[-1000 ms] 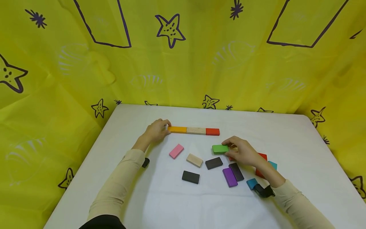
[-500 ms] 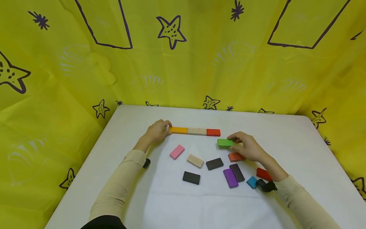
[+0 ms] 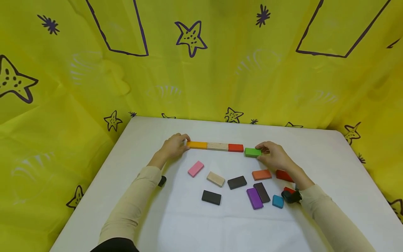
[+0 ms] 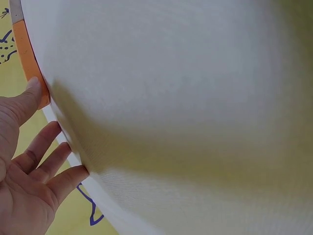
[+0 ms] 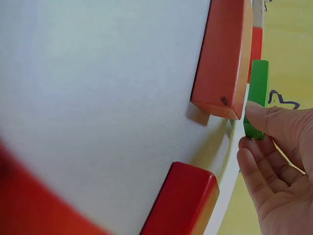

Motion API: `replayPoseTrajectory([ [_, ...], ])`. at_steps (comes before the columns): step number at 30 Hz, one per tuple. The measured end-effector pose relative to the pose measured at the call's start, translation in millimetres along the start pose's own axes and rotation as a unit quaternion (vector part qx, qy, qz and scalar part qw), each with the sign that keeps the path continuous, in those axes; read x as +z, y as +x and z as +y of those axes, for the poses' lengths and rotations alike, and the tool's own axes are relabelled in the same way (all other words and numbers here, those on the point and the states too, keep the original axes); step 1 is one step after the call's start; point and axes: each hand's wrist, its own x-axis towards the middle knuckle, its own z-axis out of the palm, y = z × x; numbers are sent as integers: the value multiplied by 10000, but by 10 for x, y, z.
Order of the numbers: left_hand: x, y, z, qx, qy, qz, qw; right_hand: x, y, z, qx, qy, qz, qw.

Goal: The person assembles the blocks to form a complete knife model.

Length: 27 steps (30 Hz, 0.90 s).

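Observation:
Three blocks lie end to end in a row: an orange block (image 3: pixel 197 145), a natural wood block (image 3: pixel 218 146) and a red block (image 3: pixel 235 148). My left hand (image 3: pixel 175 146) grips the orange block's left end; in the left wrist view the thumb (image 4: pixel 30 98) presses its side while other fingertips touch the tabletop. At the row's right end, my right hand (image 3: pixel 275 155) pinches a green block (image 3: pixel 253 152) between thumb and fingers. A narrow gap parts the green block from the red one. The right wrist view shows the thumb across the green block's near face.
Nearer me lie loose blocks: pink (image 3: pixel 196 168), wood (image 3: pixel 216 179), dark (image 3: pixel 237 182), black (image 3: pixel 211 197), purple (image 3: pixel 254 198), blue (image 3: pixel 278 201) and orange-red (image 3: pixel 261 174). A red block (image 3: pixel 284 175) is partly under the right forearm. Yellow cloth (image 3: pixel 201 77) hangs behind the white table (image 3: pixel 189 227).
My right hand has carried the green block away from me and rightward, to the right end of the row. The left hand has stayed at the orange block.

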Motion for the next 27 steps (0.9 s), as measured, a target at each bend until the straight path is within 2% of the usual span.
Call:
replayPoseTrajectory([
  [11, 6, -3, -8, -8, 17, 9, 10000, -20, 149, 20, -110, -95, -58, 9999],
  [27, 10, -6, 5, 49, 66, 53, 10000, -8, 246, -13, 60, -236, -243, 9994],
])
